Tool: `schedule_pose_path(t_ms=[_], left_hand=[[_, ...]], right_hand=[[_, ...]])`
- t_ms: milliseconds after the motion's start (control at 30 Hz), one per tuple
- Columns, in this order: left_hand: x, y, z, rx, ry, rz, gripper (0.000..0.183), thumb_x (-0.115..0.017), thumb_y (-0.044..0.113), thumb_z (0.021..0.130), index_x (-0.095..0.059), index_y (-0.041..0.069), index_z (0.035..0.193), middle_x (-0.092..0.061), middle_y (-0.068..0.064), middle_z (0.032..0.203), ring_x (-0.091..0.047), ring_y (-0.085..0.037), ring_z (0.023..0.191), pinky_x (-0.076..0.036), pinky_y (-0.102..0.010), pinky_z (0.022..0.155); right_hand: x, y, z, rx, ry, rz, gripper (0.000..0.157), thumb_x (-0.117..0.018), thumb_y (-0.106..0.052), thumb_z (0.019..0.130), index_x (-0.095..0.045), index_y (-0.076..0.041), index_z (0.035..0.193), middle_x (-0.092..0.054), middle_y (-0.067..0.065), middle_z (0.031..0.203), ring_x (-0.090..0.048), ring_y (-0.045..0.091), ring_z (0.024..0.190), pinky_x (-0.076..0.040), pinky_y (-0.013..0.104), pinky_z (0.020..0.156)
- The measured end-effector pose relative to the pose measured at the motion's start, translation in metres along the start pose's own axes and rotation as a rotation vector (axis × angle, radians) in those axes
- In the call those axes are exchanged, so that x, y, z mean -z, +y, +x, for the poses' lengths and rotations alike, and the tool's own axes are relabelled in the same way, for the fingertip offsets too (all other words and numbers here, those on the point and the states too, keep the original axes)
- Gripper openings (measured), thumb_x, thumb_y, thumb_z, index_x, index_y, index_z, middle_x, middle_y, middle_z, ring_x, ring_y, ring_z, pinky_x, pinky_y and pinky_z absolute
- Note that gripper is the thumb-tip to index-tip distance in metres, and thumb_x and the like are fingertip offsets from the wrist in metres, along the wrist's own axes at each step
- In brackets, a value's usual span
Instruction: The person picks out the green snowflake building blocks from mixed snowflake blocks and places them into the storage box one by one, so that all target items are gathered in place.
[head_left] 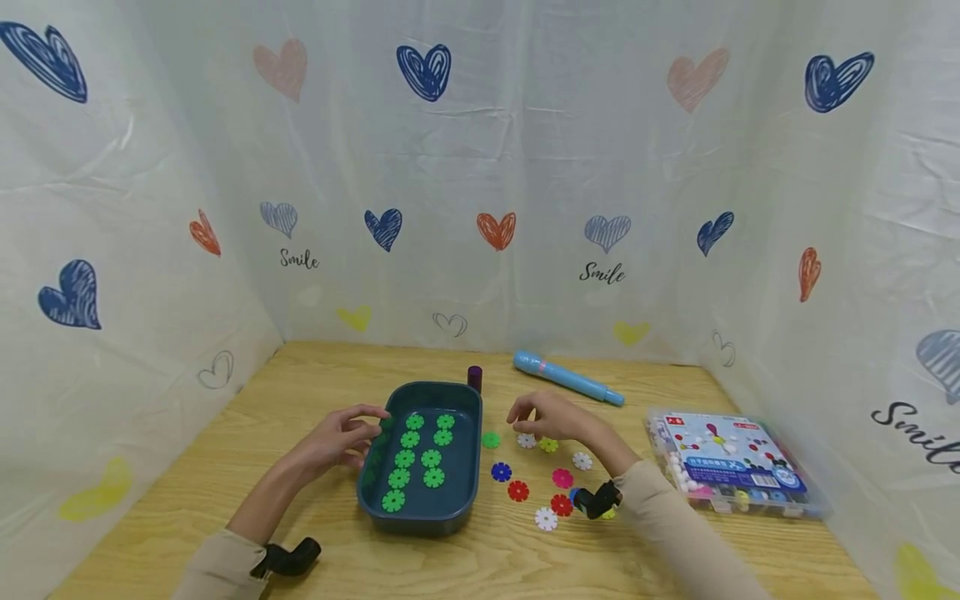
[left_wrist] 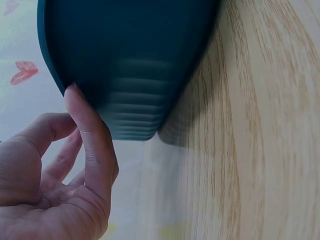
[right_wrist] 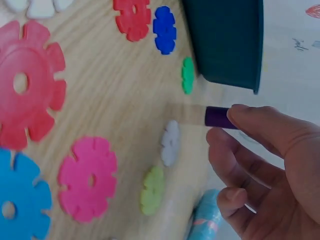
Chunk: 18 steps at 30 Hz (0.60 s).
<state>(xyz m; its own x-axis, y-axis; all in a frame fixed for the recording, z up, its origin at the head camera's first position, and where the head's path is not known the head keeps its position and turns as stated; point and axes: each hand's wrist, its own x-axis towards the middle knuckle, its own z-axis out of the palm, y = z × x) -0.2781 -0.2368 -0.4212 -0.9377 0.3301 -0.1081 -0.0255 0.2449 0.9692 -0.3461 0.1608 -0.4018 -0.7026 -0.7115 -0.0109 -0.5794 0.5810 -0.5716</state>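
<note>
My left hand is at the left side of a dark teal tray; in the left wrist view, a fingertip touches the tray's rim. Inside the tray, several green notched flower-shaped discs lie in two columns. My right hand hovers right of the tray with fingers loosely bent, holding nothing. Beneath and near it are a white disc, a yellow disc and a green disc. In the right wrist view, a purple cylinder appears behind the thumb tip.
Red discs, a blue disc, a pink disc and other loose discs lie right of the tray. A light-blue stick-like object lies at the back. A clear plastic box with a printed label sits at right.
</note>
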Motion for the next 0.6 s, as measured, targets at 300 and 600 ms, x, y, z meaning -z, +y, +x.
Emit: schedule_pose_path(t_ms=[300, 600], left_hand=[[0.000, -0.004, 0.002, 0.004, -0.007, -0.008, 0.051, -0.060, 0.025, 0.098, -0.044, 0.001, 0.141, -0.067, -0.004, 0.094, -0.064, -0.015, 0.076, -0.058, -0.027, 0.064], [-0.001, -0.005, 0.003, 0.001, -0.006, -0.022, 0.050, -0.061, 0.024, 0.098, -0.046, 0.003, 0.140, -0.066, -0.001, 0.091, -0.064, -0.014, 0.074, -0.057, -0.026, 0.063]], right_hand=[[-0.024, 0.004, 0.015, 0.005, 0.053, -0.030, 0.022, -0.064, -0.011, 0.094, -0.069, 0.001, 0.112, -0.072, 0.013, 0.100, -0.065, 0.013, 0.063, -0.052, 0.021, 0.058], [-0.031, -0.004, 0.028, -0.068, 0.029, -0.052, 0.024, -0.070, -0.016, 0.090, -0.071, -0.004, 0.112, -0.072, 0.009, 0.099, -0.060, 0.012, 0.062, -0.051, 0.023, 0.057]])
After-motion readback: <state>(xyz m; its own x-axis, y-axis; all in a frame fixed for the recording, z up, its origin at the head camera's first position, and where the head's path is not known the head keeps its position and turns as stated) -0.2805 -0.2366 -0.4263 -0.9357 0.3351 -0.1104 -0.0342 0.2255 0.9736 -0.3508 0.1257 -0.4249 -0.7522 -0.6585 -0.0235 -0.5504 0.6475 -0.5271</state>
